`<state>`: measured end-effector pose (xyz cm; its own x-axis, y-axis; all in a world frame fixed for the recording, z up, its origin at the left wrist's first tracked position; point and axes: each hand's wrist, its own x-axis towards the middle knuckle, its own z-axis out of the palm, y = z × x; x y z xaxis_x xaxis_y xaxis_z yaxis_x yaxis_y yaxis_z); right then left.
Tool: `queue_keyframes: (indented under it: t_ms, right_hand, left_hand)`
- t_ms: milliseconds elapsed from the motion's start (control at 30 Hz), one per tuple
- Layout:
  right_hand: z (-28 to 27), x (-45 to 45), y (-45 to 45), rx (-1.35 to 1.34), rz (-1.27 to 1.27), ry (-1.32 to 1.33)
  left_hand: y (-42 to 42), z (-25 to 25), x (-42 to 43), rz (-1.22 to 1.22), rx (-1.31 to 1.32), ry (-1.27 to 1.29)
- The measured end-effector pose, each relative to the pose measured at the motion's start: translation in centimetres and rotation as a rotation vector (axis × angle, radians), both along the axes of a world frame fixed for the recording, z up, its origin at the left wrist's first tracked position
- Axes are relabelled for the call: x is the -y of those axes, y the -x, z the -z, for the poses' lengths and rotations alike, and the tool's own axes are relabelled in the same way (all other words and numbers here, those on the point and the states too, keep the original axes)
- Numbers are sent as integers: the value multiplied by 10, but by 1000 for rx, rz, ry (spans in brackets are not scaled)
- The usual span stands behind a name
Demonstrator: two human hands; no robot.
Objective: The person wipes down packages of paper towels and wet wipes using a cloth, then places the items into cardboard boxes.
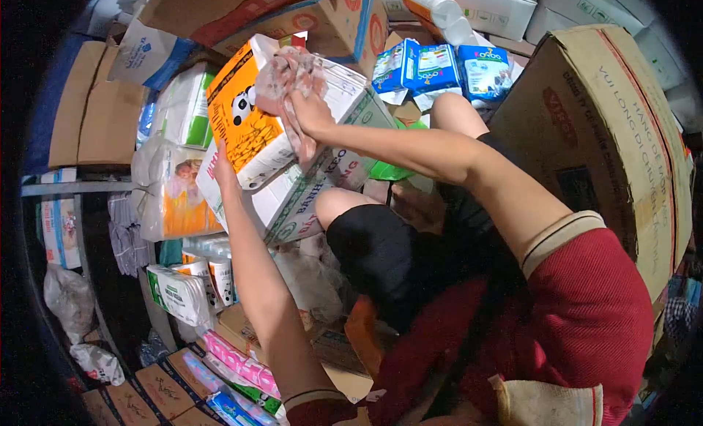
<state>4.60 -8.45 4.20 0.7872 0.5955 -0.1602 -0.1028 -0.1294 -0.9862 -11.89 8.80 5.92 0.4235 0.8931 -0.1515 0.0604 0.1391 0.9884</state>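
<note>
The orange panda-printed pack (253, 144) lies on top of a white carton (293, 210), toward the left and far part of the scene, its printed face turned up and both of them set at a slant. The person's right hand (311, 115) has its fingers closed on a crumpled pinkish cloth (274, 82), which lies over the pack's upper right part and trails down its right side. The left hand (225, 170) is at the pack's near left edge; whether it pinches that edge or only braces it, one cannot tell. The pack could slide over the carton if the right hand presses sideways while the left gives little support, since its wrapping looks smooth. A loose fold of cloth could catch at a corner and drag the pack askew, and hard rubbing could crease or tear the wrapping. The carton sits close to the person's knee (340, 203), so a shift of the leg could jolt both. On the left, a clear-wrapped bundle (190, 195) stands close by, and an elbow swung wide to the right could knock the tall brown carton (527, 96).
</note>
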Motion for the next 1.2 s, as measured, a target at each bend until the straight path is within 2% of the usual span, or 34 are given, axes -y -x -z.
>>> queue_keyframes:
  t_ms: [133,267,300,400,467,533,600,633,733,767,867,900,1000,1100,1133,1200]
  right_hand:
    - [-2,13,24,73,204,-70]
    - [25,15,40,371,295,-67]
    - [11,33,44,260,221,-87]
    - [-2,66,38,372,12,-184]
    - [-22,81,33,290,-67,-240]
    - [-50,89,23,470,-161,-436]
    - [-67,86,8,953,-221,-487]
    - [-71,83,5,1070,-359,-385]
    - [-61,68,5,1655,-416,-337]
    - [-47,61,1,1802,-474,-181]
    - [-34,41,13,1874,-486,-72]
    - [-40,39,19,1890,-488,-56]
    - [-39,23,36,1973,-449,19]
    - [-38,9,52,1992,-452,12]
    - [-35,3,57,1996,-436,-5]
    - [-32,-9,70,2036,-442,32]
  left_hand:
    - [0,8,-10,-59,-61,-104]
    - [-1,6,-7,-75,-138,-131]
    - [-1,5,-7,-62,-136,-134]
    - [0,0,3,-24,-107,-121]
    - [-2,-13,19,15,-50,-86]
    - [-5,-34,41,26,-144,-34]
    - [-4,-32,30,92,-179,-3]
    - [-2,-16,10,153,-172,1]
    - [11,29,-46,327,-135,5]
    - [11,26,-38,311,25,76]
    - [9,-9,-1,178,-123,131]
    - [10,-13,4,191,-90,119]
    - [12,-28,17,101,-209,206]
    - [22,3,-8,298,-145,65]
    - [23,31,-43,383,-125,-13]
    - [35,100,-111,635,-92,-333]
